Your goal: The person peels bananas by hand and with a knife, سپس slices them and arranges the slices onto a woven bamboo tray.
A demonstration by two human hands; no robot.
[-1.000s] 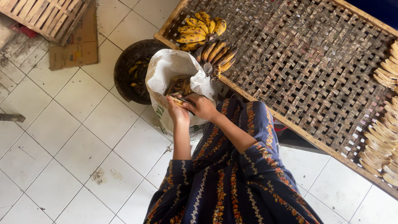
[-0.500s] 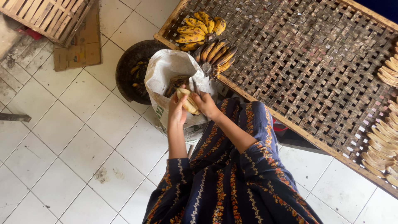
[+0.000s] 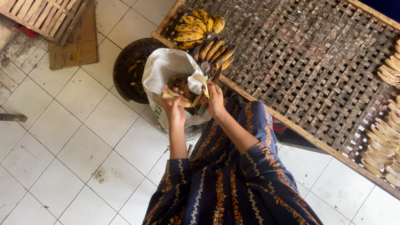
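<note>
A peeled banana (image 3: 174, 96) is gripped by the left hand (image 3: 175, 109), its peel (image 3: 203, 84) pinched by the right hand (image 3: 215, 99), above a white sack (image 3: 164, 68) beside the woven bamboo tray (image 3: 308, 71).

Even, soft daylight; no glare. Faint shadows on the white tiled floor (image 3: 62, 137). Focus sharp throughout; slight wide-angle stretch at edges.

The person wears a dark navy garment patterned with long bands of orange, red and cream florals. Its loose sleeves end near the elbows, leaving forearms, left hand (image 3: 174, 109) and right hand (image 3: 215, 100) bare.
</note>
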